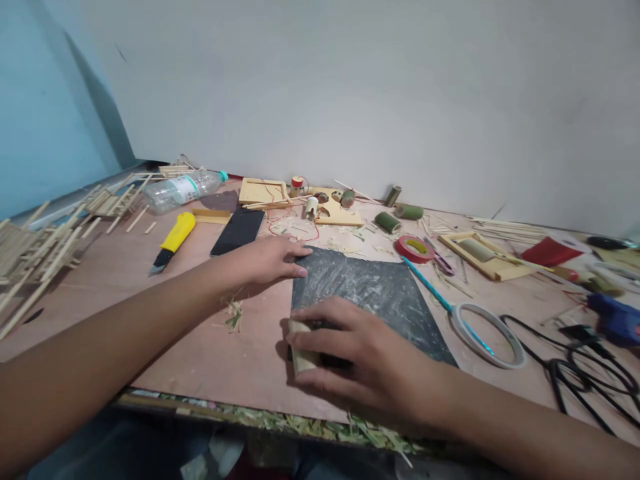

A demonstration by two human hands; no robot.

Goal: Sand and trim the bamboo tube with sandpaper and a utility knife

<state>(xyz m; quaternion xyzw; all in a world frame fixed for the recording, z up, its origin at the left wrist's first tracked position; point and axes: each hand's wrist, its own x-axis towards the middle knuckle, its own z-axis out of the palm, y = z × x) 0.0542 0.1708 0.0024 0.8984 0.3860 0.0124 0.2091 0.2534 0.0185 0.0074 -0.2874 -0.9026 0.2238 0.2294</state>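
Observation:
My right hand (350, 350) is closed over a pale bamboo piece (303, 353), pressing it onto the near left corner of a dark sheet of sandpaper (370, 290) streaked with white dust. My left hand (265, 260) lies flat on the table with its fingers stretched out, the fingertips resting on the sheet's far left corner and holding nothing. Both forearms reach in from the near edge of the wooden table (200, 347).
A yellow utility knife (173, 241), a black block (237, 231), a plastic bottle (180, 190) and stick frames (35, 257) lie left. Green bamboo pieces (387, 221), red tape (415, 249), a white tape ring (487, 325), a blue glue gun (615, 320) and black cable (575, 373) lie right. Shavings litter the near edge.

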